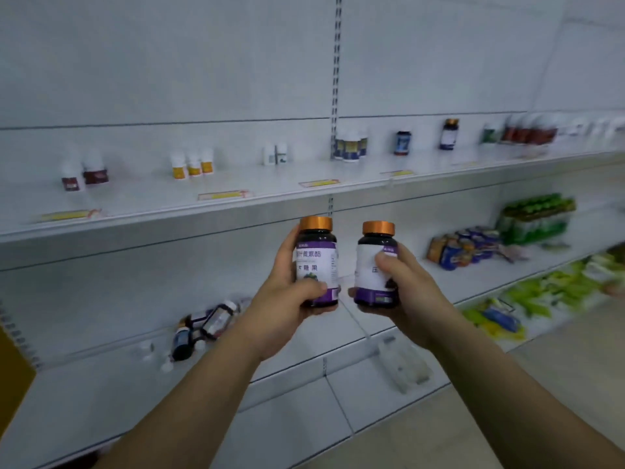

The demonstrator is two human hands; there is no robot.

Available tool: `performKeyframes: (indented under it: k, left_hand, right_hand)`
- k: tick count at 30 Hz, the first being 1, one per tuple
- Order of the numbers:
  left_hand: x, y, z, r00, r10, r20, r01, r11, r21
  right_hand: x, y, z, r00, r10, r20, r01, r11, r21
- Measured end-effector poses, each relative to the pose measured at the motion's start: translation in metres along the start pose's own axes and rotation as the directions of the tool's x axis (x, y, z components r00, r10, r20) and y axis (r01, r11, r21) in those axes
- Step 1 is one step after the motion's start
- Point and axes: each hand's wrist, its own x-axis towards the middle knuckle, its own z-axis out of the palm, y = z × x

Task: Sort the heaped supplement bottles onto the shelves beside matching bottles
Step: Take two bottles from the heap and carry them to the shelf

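Observation:
My left hand (285, 301) grips a dark bottle (317, 258) with an orange cap and a purple-and-white label, held upright. My right hand (402, 292) grips a second dark bottle (373, 265) of the same kind, its label turned partly away. Both are raised in front of the lower shelf. A matching orange-capped bottle (449, 134) stands alone on the upper shelf (270, 201) at the right. A heap of fallen bottles (203, 328) lies on the lower shelf (101, 394) to the left of my hands.
Groups of bottles stand along the upper shelf: dark red labels (84, 176), yellow labels (192, 164), white ones (275, 153), blue ones (350, 147), one blue bottle (402, 142), red ones (527, 132). Packed drinks (463, 247) and green packets (541, 289) fill shelves at right.

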Motion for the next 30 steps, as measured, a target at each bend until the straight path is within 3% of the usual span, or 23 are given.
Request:
performKeyframes:
  k: [7,14,22,30]
  left_hand:
    - [0.080,-0.017,0.160,0.989,0.105,0.105,-0.102,0.994,-0.034]
    - [0.148,-0.031,0.270,0.977,0.070,0.199,-0.076,0.997,0.022]
    - [0.262,-0.065,0.349,0.970,-0.015,0.241,0.017,1.000,-0.008]
    - [0.414,-0.079,0.385,0.986,0.024,0.164,-0.038,0.996,0.081]
  right_hand:
    - [-0.011,-0.072,-0.171,0.976,-0.180,-0.124,0.160,0.975,-0.153]
    - [0.001,-0.111,-0.287,0.938,-0.234,-0.254,0.188,0.963,-0.193]
    - [0.086,-0.132,-0.390,0.919,-0.237,-0.314,0.151,0.950,-0.274]
    - [0.224,-0.170,-0.472,0.904,-0.311,-0.293,0.168,0.890,-0.425]
